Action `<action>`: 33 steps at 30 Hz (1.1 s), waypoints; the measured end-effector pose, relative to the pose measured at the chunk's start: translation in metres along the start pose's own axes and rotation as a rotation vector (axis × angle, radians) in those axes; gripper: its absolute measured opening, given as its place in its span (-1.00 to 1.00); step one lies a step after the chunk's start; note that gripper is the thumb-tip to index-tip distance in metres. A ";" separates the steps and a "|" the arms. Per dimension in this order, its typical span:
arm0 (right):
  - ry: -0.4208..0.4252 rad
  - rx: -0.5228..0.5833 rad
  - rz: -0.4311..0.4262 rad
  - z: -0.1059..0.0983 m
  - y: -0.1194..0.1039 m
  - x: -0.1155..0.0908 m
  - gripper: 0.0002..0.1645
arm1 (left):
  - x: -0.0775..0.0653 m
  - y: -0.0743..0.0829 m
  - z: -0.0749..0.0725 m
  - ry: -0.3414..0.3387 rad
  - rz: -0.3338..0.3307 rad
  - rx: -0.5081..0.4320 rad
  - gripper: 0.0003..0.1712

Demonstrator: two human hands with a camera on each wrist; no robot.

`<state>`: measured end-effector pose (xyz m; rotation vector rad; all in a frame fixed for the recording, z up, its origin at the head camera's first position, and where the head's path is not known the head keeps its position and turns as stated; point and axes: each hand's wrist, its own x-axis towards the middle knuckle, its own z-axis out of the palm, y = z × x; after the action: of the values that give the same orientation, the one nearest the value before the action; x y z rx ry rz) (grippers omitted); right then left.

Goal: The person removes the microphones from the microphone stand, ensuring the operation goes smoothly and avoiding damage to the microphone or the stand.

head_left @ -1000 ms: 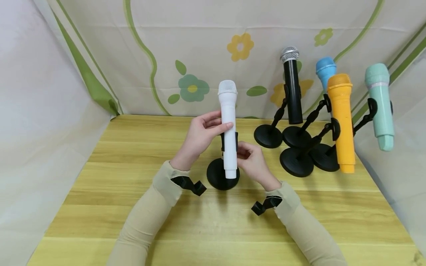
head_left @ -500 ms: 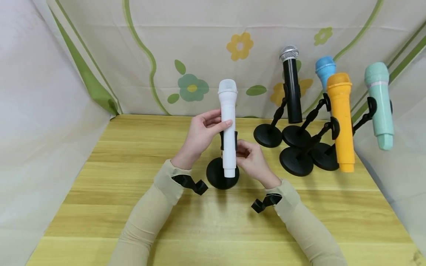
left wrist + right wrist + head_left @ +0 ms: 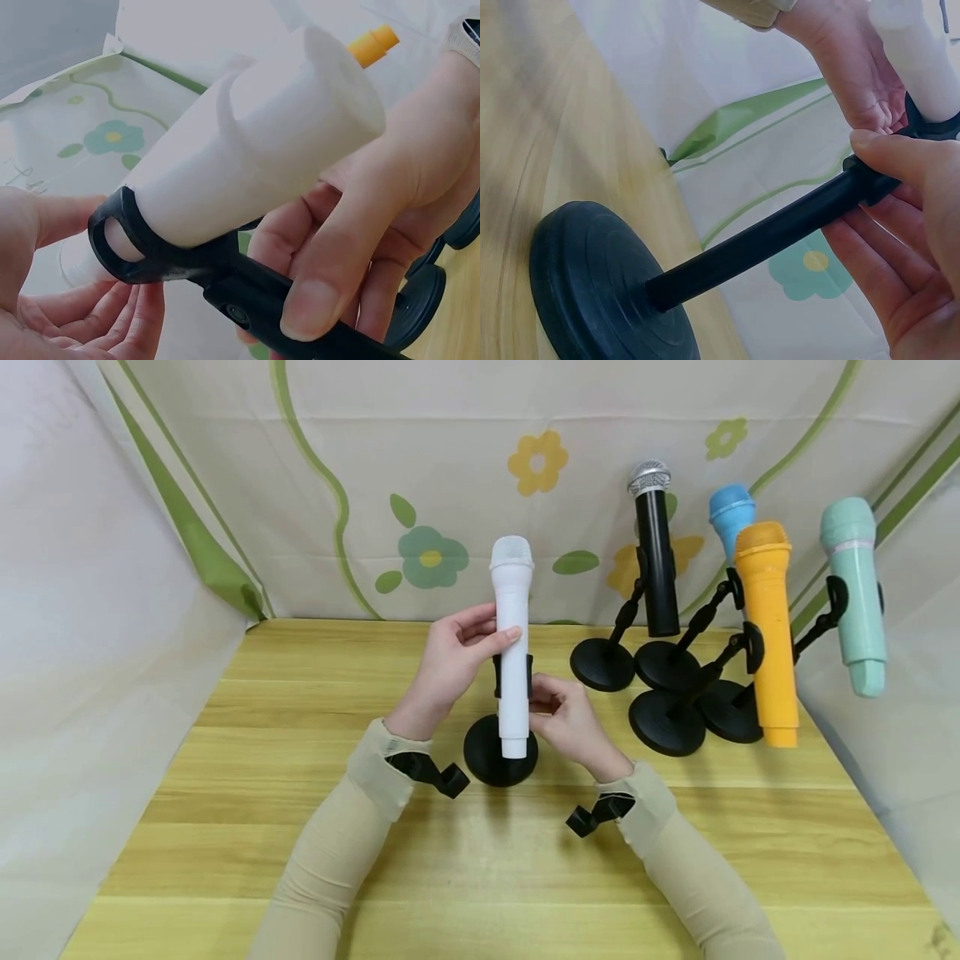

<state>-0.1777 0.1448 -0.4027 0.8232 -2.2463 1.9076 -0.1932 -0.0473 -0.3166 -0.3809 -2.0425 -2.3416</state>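
A white microphone sits tilted in the clip of a black desk stand, its mesh head upward and away. My left hand grips the microphone's body just above the clip, thumb across the front and fingers behind. My right hand pinches the stand's upper pole right below the clip, thumb on one side and fingers on the other, as the right wrist view shows. The stand's round base rests on the table under the microphone.
To the right stand several more black stands with microphones: a black one with a silver head, a blue one, an orange one and a mint green one. Their bases crowd together. A flowered cloth hangs behind the wooden table.
Both hands keep their hold on the microphone and stand. The whole scene shifts very slightly up in the head view; little else differs.
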 end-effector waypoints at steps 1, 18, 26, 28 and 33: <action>-0.001 -0.002 0.000 0.000 0.000 0.000 -0.71 | 0.000 0.000 0.000 0.002 0.001 0.001 -0.51; 0.002 -0.022 0.014 0.000 -0.001 -0.002 -0.68 | 0.018 0.004 0.000 -0.001 0.027 -0.014 -0.52; -0.006 -0.028 0.026 0.000 -0.002 -0.002 -0.69 | 0.025 0.008 -0.001 0.002 0.020 -0.023 -0.52; -0.005 -0.032 0.022 0.000 -0.001 -0.002 -0.69 | 0.027 0.009 -0.001 0.000 0.019 -0.026 -0.53; -0.006 -0.032 0.006 0.001 -0.001 -0.001 -0.69 | 0.032 0.013 -0.002 -0.012 0.026 -0.056 -0.54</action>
<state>-0.1759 0.1442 -0.4021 0.8206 -2.2786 1.8692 -0.2223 -0.0462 -0.2985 -0.4205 -1.9679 -2.3915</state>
